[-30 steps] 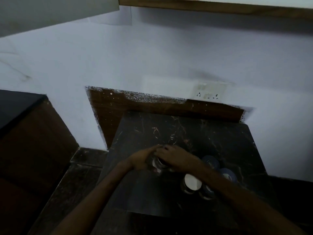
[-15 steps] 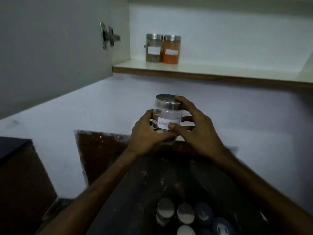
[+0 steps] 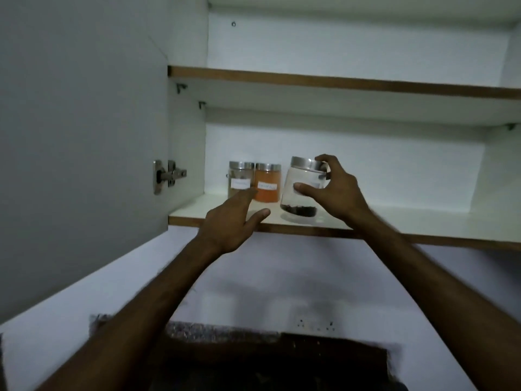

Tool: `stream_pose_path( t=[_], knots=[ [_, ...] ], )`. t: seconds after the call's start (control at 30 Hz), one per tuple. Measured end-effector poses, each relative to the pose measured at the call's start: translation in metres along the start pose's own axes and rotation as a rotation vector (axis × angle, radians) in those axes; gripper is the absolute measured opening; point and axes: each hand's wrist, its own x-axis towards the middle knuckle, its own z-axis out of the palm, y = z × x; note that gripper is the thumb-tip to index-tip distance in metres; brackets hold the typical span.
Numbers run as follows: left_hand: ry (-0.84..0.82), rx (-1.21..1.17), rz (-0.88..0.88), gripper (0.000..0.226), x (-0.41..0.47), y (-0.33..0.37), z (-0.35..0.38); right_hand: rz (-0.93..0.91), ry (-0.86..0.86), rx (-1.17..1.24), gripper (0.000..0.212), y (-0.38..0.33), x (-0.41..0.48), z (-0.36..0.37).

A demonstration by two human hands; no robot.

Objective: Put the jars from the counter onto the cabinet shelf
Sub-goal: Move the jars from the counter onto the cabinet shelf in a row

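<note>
My right hand (image 3: 335, 190) grips a clear glass jar (image 3: 293, 176) with a steel lid and a little dark content at its bottom. The jar is tilted and sits at the lower cabinet shelf (image 3: 394, 221), just right of two jars standing there: a brown-filled jar (image 3: 239, 179) and an orange-filled jar (image 3: 267, 183), both with steel lids and white labels. My left hand (image 3: 234, 218) is free of the jar, fingers straight, reaching over the shelf's front edge in front of the two standing jars. The counter's jars are out of view.
The cabinet door (image 3: 84, 122) stands open at the left with its hinge (image 3: 166, 176). An upper shelf (image 3: 338, 83) spans above. A wall socket (image 3: 315, 324) is on the white wall below, above the dark counter edge (image 3: 267, 354).
The jar rose from the counter, held in both hands, up to the lower shelf. My left hand let go of it; my right hand alone holds it now. The view tilted upward.
</note>
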Motion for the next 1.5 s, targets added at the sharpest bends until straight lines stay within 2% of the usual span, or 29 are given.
stream_pose_path(
  t=[0.13,0.2,0.37,0.77,0.83,0.93,0.97,1.0,1.07,1.2,1.27,1.33,1.4,1.5],
  knots=[
    [-0.146,0.179,-0.027,0.078,0.012,-0.014,0.021,0.094,-0.044,-0.067,0.073,0.037,0.04,0.027],
    [-0.105,0.268,-0.009,0.08,0.011,-0.021,0.033,0.082,-0.062,-0.108,0.075,0.054,0.057,0.042],
    [-0.002,0.281,0.021,0.076,0.01,-0.027,0.041,0.041,-0.097,-0.136,0.076,0.08,0.09,0.073],
    [0.03,0.286,0.024,0.073,0.008,-0.024,0.044,0.036,-0.157,-0.279,0.076,0.097,0.129,0.104],
    [0.018,0.279,0.021,0.075,0.01,-0.025,0.044,0.052,-0.171,-0.269,0.085,0.097,0.126,0.104],
    [0.023,0.291,0.039,0.075,0.01,-0.026,0.042,0.148,-0.217,-0.251,0.121,0.088,0.114,0.097],
    [0.036,0.296,0.052,0.073,0.01,-0.027,0.042,0.166,-0.202,-0.249,0.127,0.08,0.107,0.094],
    [0.048,0.301,0.064,0.071,0.008,-0.027,0.042,0.158,-0.163,-0.252,0.125,0.072,0.099,0.089],
    [0.066,0.312,0.074,0.067,0.007,-0.026,0.042,0.079,-0.071,-0.279,0.106,0.056,0.079,0.078],
    [0.138,0.327,0.063,0.057,-0.008,-0.02,0.053,-0.025,-0.074,-0.271,0.064,0.038,0.003,0.073],
    [0.18,0.396,0.089,0.058,-0.025,-0.016,0.064,-0.103,0.005,-0.405,0.053,0.037,-0.036,0.077],
    [0.162,0.445,0.101,0.069,-0.042,-0.015,0.076,-0.204,0.076,-0.573,0.052,0.038,-0.067,0.084],
    [0.172,0.393,0.097,0.076,-0.054,-0.013,0.085,-0.256,0.088,-0.664,0.055,0.044,-0.091,0.095],
    [0.146,0.297,0.108,0.074,-0.081,-0.012,0.1,-0.244,0.098,-0.551,0.067,0.058,-0.136,0.117]
  ],
)
